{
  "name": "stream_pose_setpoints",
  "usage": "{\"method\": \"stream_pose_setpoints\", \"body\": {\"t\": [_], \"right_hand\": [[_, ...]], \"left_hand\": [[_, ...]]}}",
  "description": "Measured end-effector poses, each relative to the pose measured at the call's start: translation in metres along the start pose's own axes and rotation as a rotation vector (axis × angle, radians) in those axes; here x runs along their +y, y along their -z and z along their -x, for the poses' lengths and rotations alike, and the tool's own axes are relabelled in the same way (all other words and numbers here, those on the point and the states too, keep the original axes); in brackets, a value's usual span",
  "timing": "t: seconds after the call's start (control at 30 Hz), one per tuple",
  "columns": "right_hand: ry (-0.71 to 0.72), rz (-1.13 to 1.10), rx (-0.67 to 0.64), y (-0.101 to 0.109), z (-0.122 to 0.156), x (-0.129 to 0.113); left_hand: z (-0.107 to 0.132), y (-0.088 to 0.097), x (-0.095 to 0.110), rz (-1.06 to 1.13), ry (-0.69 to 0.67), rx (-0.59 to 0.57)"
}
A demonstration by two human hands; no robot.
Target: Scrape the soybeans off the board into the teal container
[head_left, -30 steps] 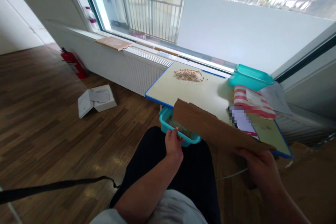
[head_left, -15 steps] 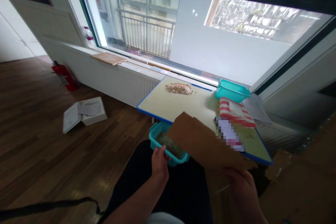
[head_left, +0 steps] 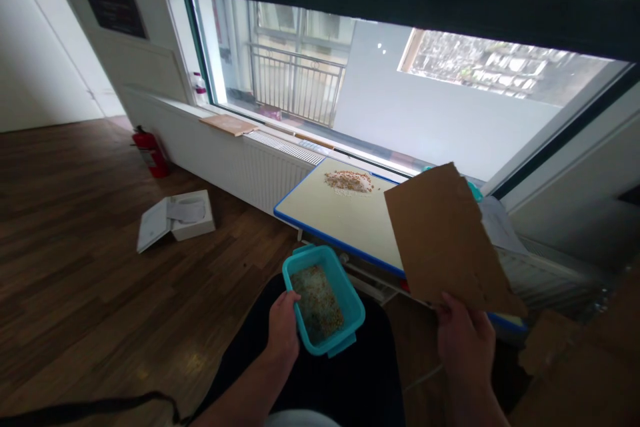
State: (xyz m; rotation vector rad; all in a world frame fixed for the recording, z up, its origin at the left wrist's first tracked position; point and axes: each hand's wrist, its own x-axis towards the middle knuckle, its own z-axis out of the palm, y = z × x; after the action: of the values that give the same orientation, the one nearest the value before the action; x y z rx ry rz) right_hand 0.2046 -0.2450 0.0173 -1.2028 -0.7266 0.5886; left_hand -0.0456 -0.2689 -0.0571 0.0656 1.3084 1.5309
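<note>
Floor (head_left: 65, 267) in dark wood spread across the left, a wide window (head_left: 425, 5) stood on the far side, and a cream table (head_left: 345, 220) edged in blue sat below it. A torn piece of cardboard (head_left: 445, 233), tilted, hid much of the table's right part, its long axis running from far left to near right; whether it touched the table could not be told. Left of it and apart, a turquoise tub (head_left: 346, 288) was held short of the table's near edge, slanting lengthwise the same way. The right hand (head_left: 465, 340) was clamped on the cardboard's near edge, the left hand (head_left: 284, 323) on the tub's left rim. Beyond the tub, on the table's far left, a heap of brown and white pieces (head_left: 350, 182) stretched left to right, nearer the left hand than the right; the cardboard's left corner showed just right of it. Smallest were loose grains (head_left: 317, 303) over the tub's bottom.
</note>
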Motion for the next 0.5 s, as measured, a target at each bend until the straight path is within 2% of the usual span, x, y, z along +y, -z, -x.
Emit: {"method": "stream_pose_setpoints", "body": {"t": [0.13,0.2,0.37,0.5], "right_hand": [[0.221,0.463,-0.142,-0.023,-0.016,-0.001],[0.274,0.591,-0.202,-0.036,-0.027,-0.001],[0.295,0.711,-0.321,-0.067,-0.051,0.011],[0.284,0.671,-0.333,-0.072,-0.066,0.025]], "left_hand": [[-0.009,0.005,-0.004,-0.038,-0.006,0.066],[-0.014,0.005,-0.004,-0.046,-0.010,0.077],[-0.020,-0.004,-0.006,0.035,-0.017,0.039],[-0.022,-0.009,-0.008,0.059,-0.011,-0.025]]}}
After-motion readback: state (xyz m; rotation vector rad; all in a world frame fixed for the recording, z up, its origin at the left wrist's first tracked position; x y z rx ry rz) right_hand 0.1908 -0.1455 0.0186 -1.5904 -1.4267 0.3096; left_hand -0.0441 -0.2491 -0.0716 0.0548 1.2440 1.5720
